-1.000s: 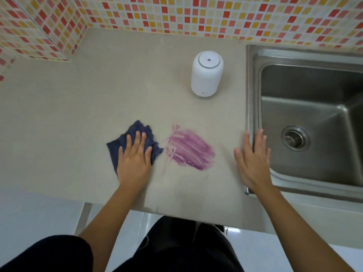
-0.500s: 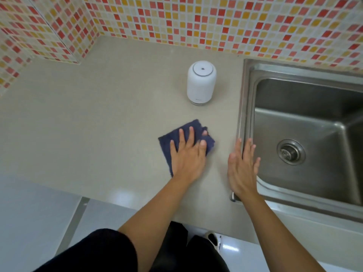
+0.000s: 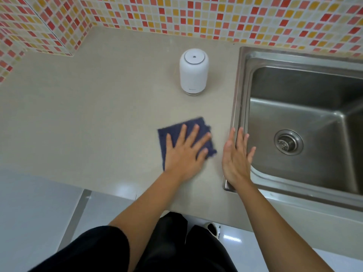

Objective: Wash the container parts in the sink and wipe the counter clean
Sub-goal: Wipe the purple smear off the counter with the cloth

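Wiping the tabletop (image 3: 98, 114) just left of the sink (image 3: 238, 95).

Pressing a dark blue cloth (image 3: 190, 125) flat on the tabletop at lower centre of the frame with the left hand (image 3: 186, 152), fingers straight and spread, palm covering most of it, likely for broad, even contact through the stroke. Holding the right hand (image 3: 236, 154) open and empty just beside the cloth, fingers straight and close together, tilted on edge at the sink's left rim, probably as a stop or catch where tabletop meets steel; cannot tell whether actually touching the rim. With the white container (image 3: 193, 71) standing upright at upper centre, well apart from the cloth, seemingly parked clear of the wiping path. Nothing of the container visible in the basin, so wiping judged the step in hand.
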`<control>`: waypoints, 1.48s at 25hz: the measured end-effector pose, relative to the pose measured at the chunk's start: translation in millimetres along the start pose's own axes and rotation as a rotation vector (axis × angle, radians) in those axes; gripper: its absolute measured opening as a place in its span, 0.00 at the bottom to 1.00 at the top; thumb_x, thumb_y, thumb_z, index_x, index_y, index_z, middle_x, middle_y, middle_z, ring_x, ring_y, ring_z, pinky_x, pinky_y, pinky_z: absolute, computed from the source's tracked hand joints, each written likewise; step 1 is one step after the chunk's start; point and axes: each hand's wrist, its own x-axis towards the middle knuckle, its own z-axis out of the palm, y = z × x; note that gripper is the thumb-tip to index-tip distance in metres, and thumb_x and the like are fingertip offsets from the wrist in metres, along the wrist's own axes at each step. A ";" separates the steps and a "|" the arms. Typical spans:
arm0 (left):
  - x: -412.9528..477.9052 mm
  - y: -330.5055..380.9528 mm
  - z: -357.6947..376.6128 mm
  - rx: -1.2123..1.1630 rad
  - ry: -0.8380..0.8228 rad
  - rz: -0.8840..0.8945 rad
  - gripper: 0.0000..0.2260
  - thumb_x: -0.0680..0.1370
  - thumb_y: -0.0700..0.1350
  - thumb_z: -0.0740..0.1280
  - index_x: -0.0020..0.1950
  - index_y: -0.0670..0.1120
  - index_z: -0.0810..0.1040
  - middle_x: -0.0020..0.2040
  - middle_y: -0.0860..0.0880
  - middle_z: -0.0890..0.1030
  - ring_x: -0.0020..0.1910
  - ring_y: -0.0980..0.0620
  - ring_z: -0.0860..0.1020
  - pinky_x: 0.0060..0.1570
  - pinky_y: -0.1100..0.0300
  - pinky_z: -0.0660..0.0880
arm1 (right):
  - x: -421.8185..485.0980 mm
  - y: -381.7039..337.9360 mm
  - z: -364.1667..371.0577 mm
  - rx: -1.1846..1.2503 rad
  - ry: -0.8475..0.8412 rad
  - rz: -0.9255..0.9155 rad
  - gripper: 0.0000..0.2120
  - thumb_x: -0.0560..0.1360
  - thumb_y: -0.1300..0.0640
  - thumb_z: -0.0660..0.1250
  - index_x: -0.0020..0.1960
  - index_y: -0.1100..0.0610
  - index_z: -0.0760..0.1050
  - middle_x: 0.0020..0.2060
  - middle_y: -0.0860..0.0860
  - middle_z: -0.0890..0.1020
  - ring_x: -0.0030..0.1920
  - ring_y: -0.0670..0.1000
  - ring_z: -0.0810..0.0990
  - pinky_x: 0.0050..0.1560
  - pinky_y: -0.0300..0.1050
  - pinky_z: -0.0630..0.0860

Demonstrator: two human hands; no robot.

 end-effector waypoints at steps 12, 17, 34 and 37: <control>29.1 -63.9 -9.5 0.022 0.051 -0.101 0.21 0.80 0.59 0.47 0.73 0.64 0.52 0.77 0.57 0.52 0.77 0.49 0.46 0.70 0.35 0.45 | 1.1 1.9 0.6 0.035 -0.001 0.002 0.37 0.70 0.34 0.28 0.75 0.47 0.41 0.76 0.46 0.40 0.74 0.45 0.34 0.68 0.49 0.26; -100.3 -48.4 12.6 0.115 -0.012 0.333 0.20 0.80 0.59 0.46 0.72 0.62 0.59 0.74 0.56 0.65 0.75 0.50 0.58 0.68 0.38 0.57 | -1.7 0.6 0.6 0.046 0.020 -0.022 0.31 0.77 0.40 0.34 0.76 0.51 0.43 0.76 0.50 0.42 0.75 0.46 0.37 0.72 0.46 0.32; -119.7 -124.7 -7.8 0.119 0.026 0.235 0.21 0.80 0.59 0.44 0.73 0.62 0.58 0.73 0.55 0.66 0.74 0.51 0.58 0.66 0.42 0.57 | 1.1 1.2 4.5 -0.022 0.030 -0.039 0.29 0.76 0.50 0.39 0.76 0.55 0.45 0.77 0.53 0.44 0.76 0.47 0.42 0.72 0.41 0.34; -93.4 -243.9 -38.8 0.047 0.084 -0.255 0.23 0.79 0.60 0.44 0.74 0.60 0.57 0.76 0.53 0.59 0.76 0.50 0.52 0.69 0.38 0.54 | 2.1 1.8 6.8 -0.018 0.041 -0.038 0.30 0.76 0.50 0.39 0.76 0.56 0.45 0.77 0.52 0.44 0.76 0.47 0.42 0.72 0.41 0.35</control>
